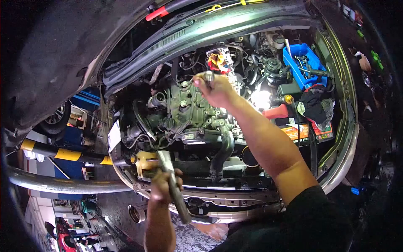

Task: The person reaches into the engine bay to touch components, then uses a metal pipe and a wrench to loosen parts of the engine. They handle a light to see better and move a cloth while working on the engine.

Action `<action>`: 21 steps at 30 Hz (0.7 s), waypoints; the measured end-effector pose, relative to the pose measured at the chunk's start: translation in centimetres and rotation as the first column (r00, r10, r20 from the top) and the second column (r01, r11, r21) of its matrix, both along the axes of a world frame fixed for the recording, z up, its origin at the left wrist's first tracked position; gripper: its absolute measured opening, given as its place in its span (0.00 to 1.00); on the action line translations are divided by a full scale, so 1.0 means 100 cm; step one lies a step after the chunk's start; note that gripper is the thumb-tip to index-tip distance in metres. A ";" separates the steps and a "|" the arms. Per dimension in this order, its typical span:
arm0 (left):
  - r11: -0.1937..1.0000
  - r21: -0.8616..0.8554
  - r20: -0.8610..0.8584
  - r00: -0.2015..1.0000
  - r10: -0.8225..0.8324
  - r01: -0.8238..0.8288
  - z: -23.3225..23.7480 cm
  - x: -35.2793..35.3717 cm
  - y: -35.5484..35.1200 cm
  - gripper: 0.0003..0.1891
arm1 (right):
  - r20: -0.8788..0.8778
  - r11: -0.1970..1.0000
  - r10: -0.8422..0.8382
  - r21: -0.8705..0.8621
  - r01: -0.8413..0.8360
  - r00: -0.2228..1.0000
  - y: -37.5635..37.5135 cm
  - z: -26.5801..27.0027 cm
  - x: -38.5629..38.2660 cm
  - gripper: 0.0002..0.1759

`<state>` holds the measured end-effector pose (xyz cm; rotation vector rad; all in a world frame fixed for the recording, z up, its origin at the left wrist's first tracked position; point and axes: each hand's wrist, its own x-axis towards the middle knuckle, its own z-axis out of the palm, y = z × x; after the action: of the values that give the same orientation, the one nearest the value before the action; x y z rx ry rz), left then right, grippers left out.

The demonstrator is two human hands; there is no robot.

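My left hand (161, 185) is closed around a thick silver metal bar (179, 205) above the front edge of the engine bay. The bar stands at a tilt, its lighter upper end near a yellowish plastic reservoir (146, 161). My right hand (220, 92) is raised over the engine (182, 111), with its fingers closed on a short shiny metal cylinder (208, 76). The cylinder's exact kind is not clear. Beyond that hand, an orange and red cloth (216, 61) lies on the engine's lit part.
A blue bin (308, 56) with several tools sits at the right of the bay. Dark rags (317, 105) lie by the battery (323, 130). A bright lamp (261, 99) glows beside my right forearm. A black-and-yellow striped post (67, 154) is at left, outside the car.
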<state>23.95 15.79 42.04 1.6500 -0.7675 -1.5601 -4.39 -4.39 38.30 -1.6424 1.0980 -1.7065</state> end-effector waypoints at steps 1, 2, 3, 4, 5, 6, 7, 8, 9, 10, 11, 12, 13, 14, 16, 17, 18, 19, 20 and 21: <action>0.999 0.018 -0.109 0.994 -0.029 0.031 -0.002 -0.009 0.007 0.22 | 0.060 0.994 0.059 0.086 -0.064 0.996 0.006 -0.005 0.003 0.09; 0.996 0.005 -0.241 0.967 -0.083 0.086 0.001 -0.012 0.007 0.25 | 0.058 0.992 0.039 0.115 -0.045 0.998 0.012 -0.010 0.006 0.08; 0.991 -0.012 -0.368 0.921 -0.129 0.135 0.006 -0.015 0.007 0.28 | 0.056 0.989 0.023 0.146 -0.031 0.998 0.015 -0.015 0.010 0.07; 0.992 -0.006 -0.369 0.921 -0.123 0.130 0.010 -0.018 0.005 0.28 | 0.083 0.994 0.015 0.106 -0.024 0.996 0.010 -0.031 0.018 0.05; 0.981 -0.033 -0.421 0.888 -0.185 0.189 0.014 -0.023 0.002 0.30 | 0.084 0.994 0.021 0.106 -0.030 0.996 0.011 -0.038 0.024 0.05; 0.966 -0.066 -0.467 0.848 -0.250 0.248 0.019 -0.026 0.000 0.33 | 0.080 1.000 -0.029 0.004 0.029 0.996 0.012 -0.043 0.031 0.04; 0.967 -0.071 -0.461 0.851 -0.251 0.246 0.025 -0.029 0.003 0.33 | 0.083 0.991 -0.083 -0.101 0.091 0.993 0.015 -0.044 0.036 0.04; 0.973 -0.041 -0.508 0.834 -0.216 0.228 0.031 -0.033 0.008 0.35 | 0.081 0.995 -0.059 -0.074 0.065 0.995 0.018 -0.045 0.042 0.05; 0.977 -0.004 -0.552 0.814 -0.180 0.213 0.033 -0.034 0.012 0.38 | -0.057 0.997 -0.025 -0.078 0.021 0.998 0.019 -0.048 0.042 0.06; 0.971 -0.035 -0.623 0.754 -0.208 0.238 0.021 -0.023 0.014 0.38 | -0.123 0.999 0.049 0.002 -0.049 0.991 0.026 -0.049 0.048 0.08; 0.968 -0.031 -0.620 0.755 -0.213 0.248 0.023 -0.021 0.021 0.38 | -0.182 0.990 0.125 0.088 -0.111 0.975 0.034 -0.047 0.055 0.09; 0.978 -0.035 -0.601 0.778 -0.185 0.205 0.027 -0.021 0.027 0.37 | -0.324 0.973 0.214 0.156 -0.171 0.922 0.039 -0.045 0.057 0.11; 0.986 -0.040 -0.583 0.797 -0.156 0.164 0.028 -0.021 0.030 0.37 | -0.451 0.948 0.303 0.235 -0.216 0.839 0.044 -0.038 0.057 0.13; 0.981 -0.096 -0.540 0.819 -0.193 0.168 0.028 -0.017 0.029 0.36 | -0.479 0.909 0.381 0.351 -0.225 0.791 0.051 -0.026 0.058 0.14; 0.983 -0.104 -0.553 0.813 -0.182 0.150 0.034 -0.018 0.024 0.36 | -0.531 0.921 0.372 0.316 -0.230 0.761 0.053 -0.032 0.064 0.15; 0.986 -0.119 -0.568 0.806 -0.164 0.117 0.040 -0.021 0.023 0.37 | -0.560 0.929 0.362 0.286 -0.237 0.745 0.054 -0.035 0.066 0.16; 0.987 -0.149 -0.508 0.851 -0.130 0.062 0.044 -0.028 0.023 0.39 | -0.554 0.927 0.363 0.293 -0.233 0.750 0.053 -0.038 0.069 0.16; 0.988 -0.140 -0.506 0.853 -0.130 0.068 0.044 -0.027 0.018 0.39 | -0.569 0.938 0.337 0.274 -0.213 0.750 0.052 -0.042 0.073 0.17; 0.984 -0.139 -0.547 0.819 -0.171 0.113 0.046 -0.022 0.012 0.40 | -0.584 0.947 0.312 0.256 -0.195 0.750 0.052 -0.046 0.075 0.17; 0.978 -0.142 -0.588 0.781 -0.210 0.156 0.046 -0.020 0.007 0.40 | -0.580 0.946 0.314 0.262 -0.192 0.752 0.052 -0.050 0.076 0.17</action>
<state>21.93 16.47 46.61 0.9288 -0.6410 -2.0112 3.21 0.82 33.32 -2.1756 1.1940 -0.8599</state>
